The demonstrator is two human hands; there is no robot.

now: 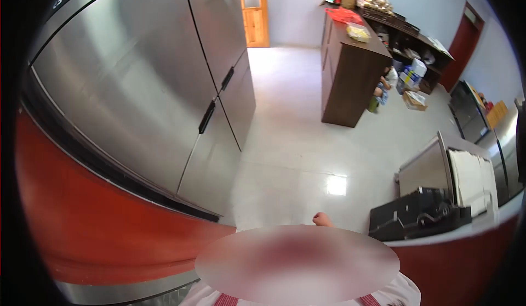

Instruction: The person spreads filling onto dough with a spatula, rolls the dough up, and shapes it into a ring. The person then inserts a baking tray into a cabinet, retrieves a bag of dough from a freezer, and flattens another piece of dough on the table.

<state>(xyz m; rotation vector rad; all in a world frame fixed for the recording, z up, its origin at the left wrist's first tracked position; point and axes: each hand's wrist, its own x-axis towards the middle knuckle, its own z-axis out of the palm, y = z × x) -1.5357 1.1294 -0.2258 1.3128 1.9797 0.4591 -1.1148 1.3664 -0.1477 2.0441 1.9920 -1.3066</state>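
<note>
My right hand [322,219] shows just above the blurred oval at the bottom of the view. Its fingers look curled in, and I see nothing in them. Pale floor lies beyond it, and no object touches it. My left hand is out of view. To the left stands a large stainless steel fridge [131,86] with its doors closed and black handles [206,117]. A black box-shaped appliance [402,213] with a cable sits to the right of my hand.
Red panels [109,213] flank me on both sides. A dark wooden counter [350,81] stands ahead, bearing a red plastic bag [345,15]. Behind it a person [383,89] sits low near cardboard boxes [415,101]. An orange door [253,21] is at the back.
</note>
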